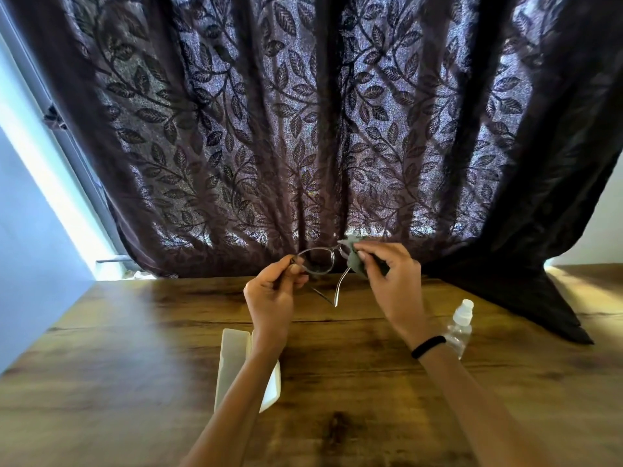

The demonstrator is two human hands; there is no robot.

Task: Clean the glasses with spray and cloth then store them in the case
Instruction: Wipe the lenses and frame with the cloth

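Head view: wood-grain desk (135, 365) backed at 12 o'clock by dark leaf-patterned curtain (303, 112); pale wall (27, 230) at 9 o'clock. Glasses (317, 261) held above desk, pinched by left hand (269, 291); grey cloth (354, 261) gripped against lens by right hand (391, 281). White case (232, 358) at 7 o'clock of glasses, spray bottle (460, 326) at 4 o'clock.

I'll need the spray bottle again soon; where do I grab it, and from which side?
Probably take the spray bottle round its clear body, below the white cap, coming from its right: it seems to stand upright on the table, and the wrist of the right hand hides its lower left.
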